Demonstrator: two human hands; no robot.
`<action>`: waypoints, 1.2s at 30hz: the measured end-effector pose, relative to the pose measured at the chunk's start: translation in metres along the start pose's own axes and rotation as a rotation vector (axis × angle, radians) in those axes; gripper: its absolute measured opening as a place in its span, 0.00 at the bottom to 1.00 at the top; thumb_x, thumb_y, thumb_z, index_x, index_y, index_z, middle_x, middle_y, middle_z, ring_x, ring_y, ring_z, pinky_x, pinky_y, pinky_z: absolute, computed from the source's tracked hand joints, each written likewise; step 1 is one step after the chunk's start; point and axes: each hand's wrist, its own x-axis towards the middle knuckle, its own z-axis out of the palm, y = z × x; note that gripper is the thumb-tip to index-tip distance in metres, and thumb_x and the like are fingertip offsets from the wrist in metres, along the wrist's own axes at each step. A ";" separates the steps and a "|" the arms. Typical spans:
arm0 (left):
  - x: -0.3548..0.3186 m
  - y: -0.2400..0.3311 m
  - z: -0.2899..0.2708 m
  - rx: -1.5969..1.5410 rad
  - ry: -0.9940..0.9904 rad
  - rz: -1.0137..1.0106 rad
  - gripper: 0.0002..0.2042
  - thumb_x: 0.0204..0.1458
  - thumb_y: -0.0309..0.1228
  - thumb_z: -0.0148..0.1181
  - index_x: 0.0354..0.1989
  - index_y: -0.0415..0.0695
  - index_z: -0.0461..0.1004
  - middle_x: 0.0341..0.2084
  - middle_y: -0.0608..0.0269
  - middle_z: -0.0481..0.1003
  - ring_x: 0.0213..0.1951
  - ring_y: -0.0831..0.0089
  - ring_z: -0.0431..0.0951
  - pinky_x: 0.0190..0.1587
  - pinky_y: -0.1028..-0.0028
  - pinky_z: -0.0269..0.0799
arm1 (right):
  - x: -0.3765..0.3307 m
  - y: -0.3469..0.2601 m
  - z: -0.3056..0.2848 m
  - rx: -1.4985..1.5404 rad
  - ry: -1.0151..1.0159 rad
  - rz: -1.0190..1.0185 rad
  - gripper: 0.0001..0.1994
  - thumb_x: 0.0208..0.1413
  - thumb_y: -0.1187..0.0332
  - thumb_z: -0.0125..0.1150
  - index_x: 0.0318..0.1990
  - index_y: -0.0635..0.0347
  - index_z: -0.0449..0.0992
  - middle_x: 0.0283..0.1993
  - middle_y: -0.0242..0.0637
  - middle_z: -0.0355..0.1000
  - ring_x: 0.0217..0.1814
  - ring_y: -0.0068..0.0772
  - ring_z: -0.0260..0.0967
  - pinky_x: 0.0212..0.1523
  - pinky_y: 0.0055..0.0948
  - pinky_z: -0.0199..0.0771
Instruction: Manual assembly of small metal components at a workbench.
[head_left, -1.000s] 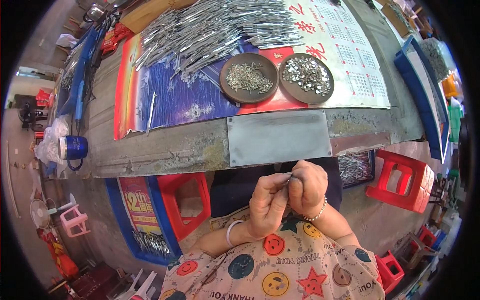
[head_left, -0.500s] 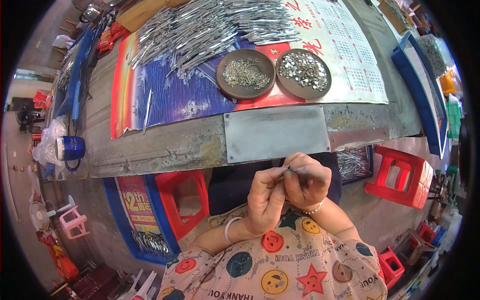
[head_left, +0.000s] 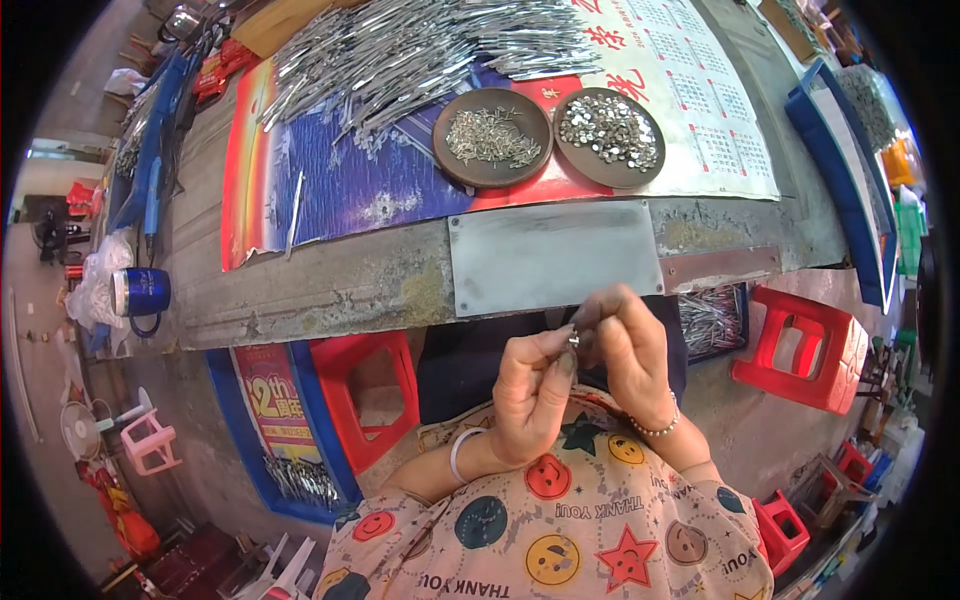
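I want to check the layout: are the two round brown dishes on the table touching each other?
Cannot tell. In the head view, the left dish and the right dish meet rim to rim, with no plain gap or contact.

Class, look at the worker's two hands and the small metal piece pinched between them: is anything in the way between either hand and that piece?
Nothing visible is. The left hand and right hand meet above the lap, both pinching the small metal piece directly at the fingertips. The two brown dishes and the grey metal plate lie further off on the workbench.

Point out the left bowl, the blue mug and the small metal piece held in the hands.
left bowl (head_left: 452, 170), head view, bare brown rim.
blue mug (head_left: 140, 291), head view, side wall.
small metal piece (head_left: 574, 340), head view, its visible tip.
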 end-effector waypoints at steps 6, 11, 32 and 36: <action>-0.009 -0.004 -0.008 0.043 -0.012 -0.034 0.14 0.60 0.16 0.40 0.55 0.35 0.57 0.47 0.54 0.67 0.48 0.75 0.69 0.52 0.77 0.65 | 0.001 0.006 0.007 -0.324 0.054 -0.351 0.07 0.44 0.77 0.65 0.29 0.66 0.71 0.24 0.38 0.68 0.22 0.30 0.66 0.23 0.24 0.66; -0.011 -0.004 -0.009 0.096 -0.037 0.022 0.14 0.60 0.15 0.39 0.55 0.35 0.57 0.46 0.54 0.67 0.47 0.76 0.69 0.51 0.78 0.65 | 0.003 0.007 0.010 -0.357 0.080 -0.468 0.08 0.39 0.79 0.65 0.28 0.65 0.72 0.22 0.38 0.67 0.19 0.32 0.65 0.20 0.24 0.64; -0.008 -0.004 -0.007 0.069 0.007 0.012 0.12 0.60 0.17 0.43 0.52 0.35 0.60 0.35 0.61 0.68 0.31 0.83 0.65 0.35 0.83 0.63 | -0.002 0.008 0.009 -0.187 0.068 -0.285 0.04 0.52 0.76 0.60 0.32 0.66 0.71 0.27 0.37 0.70 0.22 0.29 0.65 0.24 0.23 0.66; -0.009 -0.005 -0.009 0.136 0.052 0.043 0.12 0.60 0.16 0.43 0.52 0.35 0.60 0.34 0.60 0.67 0.30 0.82 0.64 0.34 0.83 0.63 | -0.001 0.011 0.012 -0.320 0.102 -0.463 0.09 0.42 0.82 0.63 0.34 0.65 0.72 0.27 0.40 0.72 0.23 0.33 0.68 0.23 0.25 0.68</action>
